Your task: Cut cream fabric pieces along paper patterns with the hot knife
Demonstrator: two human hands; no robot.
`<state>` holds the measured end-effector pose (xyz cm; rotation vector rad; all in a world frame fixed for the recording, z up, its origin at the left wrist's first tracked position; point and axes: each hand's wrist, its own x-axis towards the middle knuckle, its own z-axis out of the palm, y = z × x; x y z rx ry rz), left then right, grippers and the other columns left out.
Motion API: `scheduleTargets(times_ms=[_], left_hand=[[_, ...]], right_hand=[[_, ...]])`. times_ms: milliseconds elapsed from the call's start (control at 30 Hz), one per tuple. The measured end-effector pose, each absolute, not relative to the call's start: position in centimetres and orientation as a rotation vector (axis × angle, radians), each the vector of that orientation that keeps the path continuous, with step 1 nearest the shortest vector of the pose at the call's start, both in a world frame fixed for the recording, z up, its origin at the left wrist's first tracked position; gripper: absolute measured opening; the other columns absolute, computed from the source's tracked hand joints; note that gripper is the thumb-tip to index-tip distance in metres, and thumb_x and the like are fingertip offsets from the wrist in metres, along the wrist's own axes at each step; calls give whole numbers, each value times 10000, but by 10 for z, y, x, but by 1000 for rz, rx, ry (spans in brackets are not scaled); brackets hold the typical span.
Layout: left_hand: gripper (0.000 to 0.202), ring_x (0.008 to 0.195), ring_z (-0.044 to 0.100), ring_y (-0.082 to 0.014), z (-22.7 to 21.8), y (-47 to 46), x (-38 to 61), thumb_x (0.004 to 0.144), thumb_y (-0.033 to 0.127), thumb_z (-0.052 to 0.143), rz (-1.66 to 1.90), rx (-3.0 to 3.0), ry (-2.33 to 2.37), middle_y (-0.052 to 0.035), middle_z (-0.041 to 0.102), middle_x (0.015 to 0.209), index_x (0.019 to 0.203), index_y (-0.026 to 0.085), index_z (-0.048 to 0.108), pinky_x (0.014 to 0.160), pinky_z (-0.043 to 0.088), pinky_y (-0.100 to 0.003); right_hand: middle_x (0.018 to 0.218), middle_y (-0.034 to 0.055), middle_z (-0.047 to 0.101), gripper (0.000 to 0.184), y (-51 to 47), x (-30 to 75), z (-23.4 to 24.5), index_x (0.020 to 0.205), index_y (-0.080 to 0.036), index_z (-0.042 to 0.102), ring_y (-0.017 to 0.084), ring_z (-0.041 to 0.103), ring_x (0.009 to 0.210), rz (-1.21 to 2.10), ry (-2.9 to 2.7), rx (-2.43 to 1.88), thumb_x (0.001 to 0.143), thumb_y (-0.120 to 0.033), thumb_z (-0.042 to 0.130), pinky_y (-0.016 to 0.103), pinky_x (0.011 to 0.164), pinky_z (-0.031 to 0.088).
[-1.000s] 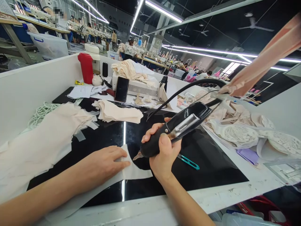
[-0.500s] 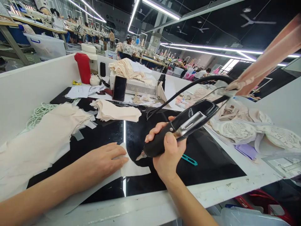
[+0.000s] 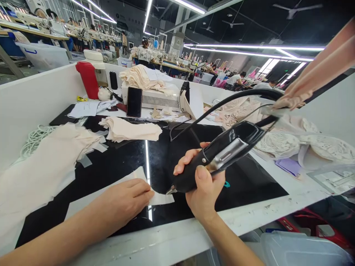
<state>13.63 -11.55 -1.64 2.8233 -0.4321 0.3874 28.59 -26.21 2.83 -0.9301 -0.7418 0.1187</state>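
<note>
On the black mat (image 3: 124, 157), pale fabric (image 3: 162, 199) under my left fingers (image 3: 140, 186); can't tell if pinched. Probably light, limp, slippery: press near edge. My right fingers (image 3: 186, 160) clamped round black tool (image 3: 222, 146); likely heavier, rigid: hold barrel.

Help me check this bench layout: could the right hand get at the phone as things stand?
Probably not right away: the right hand is wrapped around the black tool, which would need letting go first. The phone stands farther back, behind the cloth stack.
</note>
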Motion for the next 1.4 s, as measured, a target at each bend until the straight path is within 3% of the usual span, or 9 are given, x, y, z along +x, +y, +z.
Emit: scheduleTargets(times_ms=[200, 400, 600, 1400], left_hand=[[259, 1019, 650, -232, -23, -112, 131, 1064, 105, 437, 389, 2831, -430, -102, 654, 1144, 1241, 162, 617, 875, 584, -371], [275, 1062, 653, -224, -22, -111, 129, 1043, 84, 474, 397, 2818, -447, -100, 658, 1174, 1267, 166, 610, 949, 589, -365], [253, 1030, 663, -233, -17, -114, 131, 1036, 67, 460, 462, 2797, -472, -110, 661, 1122, 1214, 135, 627, 916, 610, -378], [329, 1054, 658, -223, -18, -112, 128, 1063, 97, 388, 397, 2785, -421, -100, 654, 1181, 1277, 205, 614, 918, 592, -356]], right_hand=[[888, -44, 649, 382, -255, 286, 29, 1211, -288, 563, 111, 637, 630, 146, -729, -902, 908, -391, 772, 269, 591, 546], [849, -50, 643, 295, -234, 280, 31, 1044, -271, 544, 108, 615, 618, 176, -723, -845, 906, -412, 764, 258, 583, 528], [798, -61, 624, 320, -223, 273, 31, 1009, -269, 521, 95, 575, 587, 235, -717, -811, 881, -406, 781, 246, 564, 519], [841, -52, 661, 351, -241, 275, 28, 1109, -293, 535, 102, 594, 594, 202, -710, -848, 886, -391, 787, 246, 560, 534]])
